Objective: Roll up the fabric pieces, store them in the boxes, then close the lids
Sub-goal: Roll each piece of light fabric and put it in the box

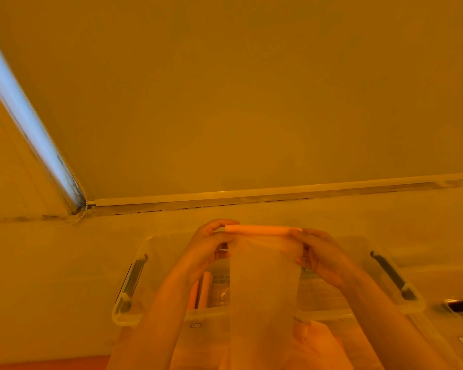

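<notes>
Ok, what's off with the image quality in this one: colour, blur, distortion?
Head view: a heavy orange cast tints everything, so true colours cannot be told; only the strip at upper left reads blue-white. Wide-angle bending curves that strip and the wall's lower edge. The picture is soft, so both hands, the fabric they hold and the clear box lack detail.

No legible text; small labels (195, 325) too blurred.
</notes>
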Tool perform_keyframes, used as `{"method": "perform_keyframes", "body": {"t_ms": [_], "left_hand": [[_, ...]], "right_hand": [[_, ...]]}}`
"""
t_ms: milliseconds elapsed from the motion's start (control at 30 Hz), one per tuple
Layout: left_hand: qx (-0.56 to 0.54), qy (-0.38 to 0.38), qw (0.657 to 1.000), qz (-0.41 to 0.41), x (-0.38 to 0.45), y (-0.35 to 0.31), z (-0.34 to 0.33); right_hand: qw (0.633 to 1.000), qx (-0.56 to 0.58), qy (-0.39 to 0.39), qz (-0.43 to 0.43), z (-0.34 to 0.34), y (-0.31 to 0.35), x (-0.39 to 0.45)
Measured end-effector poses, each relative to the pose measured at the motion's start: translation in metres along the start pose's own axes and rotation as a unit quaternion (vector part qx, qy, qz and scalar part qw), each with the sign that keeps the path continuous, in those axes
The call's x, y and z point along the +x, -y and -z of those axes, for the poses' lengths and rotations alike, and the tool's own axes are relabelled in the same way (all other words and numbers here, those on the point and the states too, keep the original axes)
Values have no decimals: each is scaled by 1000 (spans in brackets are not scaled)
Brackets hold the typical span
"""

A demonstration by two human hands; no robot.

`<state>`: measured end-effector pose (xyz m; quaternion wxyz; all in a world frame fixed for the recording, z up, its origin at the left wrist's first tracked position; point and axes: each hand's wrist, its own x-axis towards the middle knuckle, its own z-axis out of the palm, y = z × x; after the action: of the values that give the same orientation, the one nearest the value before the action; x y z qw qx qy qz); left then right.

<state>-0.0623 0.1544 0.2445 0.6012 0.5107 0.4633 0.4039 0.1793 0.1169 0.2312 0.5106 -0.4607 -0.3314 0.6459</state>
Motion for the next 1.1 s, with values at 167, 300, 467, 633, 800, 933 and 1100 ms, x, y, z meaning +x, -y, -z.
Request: {"method": "perform_keyframes", "body": {"t_ms": [167, 300, 467, 633, 800, 933, 1100], "left_hand": [[7, -2, 1000, -3, -3, -1, -4], [4, -6, 1000, -3, -2, 0, -4], [-7, 13, 1000, -9, -6, -2, -2], [30, 19, 999, -16, -6, 0, 2], [46, 18, 999, -10, -1, 6, 3], [23, 22, 999, -1, 0, 8, 0], [52, 13, 998, 25, 1, 9, -2]], "right_hand": [[1000, 4, -6, -15, 1, -1, 1], [1000, 0, -14, -10, 1, -2, 4], [1000, -7, -2, -4, 4, -2, 3], [997, -77, 0, 16, 1, -4, 1], [997, -76, 2, 26, -1, -6, 0], [995, -89, 6, 35, 1, -7, -2], [996, -85, 5, 33, 2, -9, -3]]}}
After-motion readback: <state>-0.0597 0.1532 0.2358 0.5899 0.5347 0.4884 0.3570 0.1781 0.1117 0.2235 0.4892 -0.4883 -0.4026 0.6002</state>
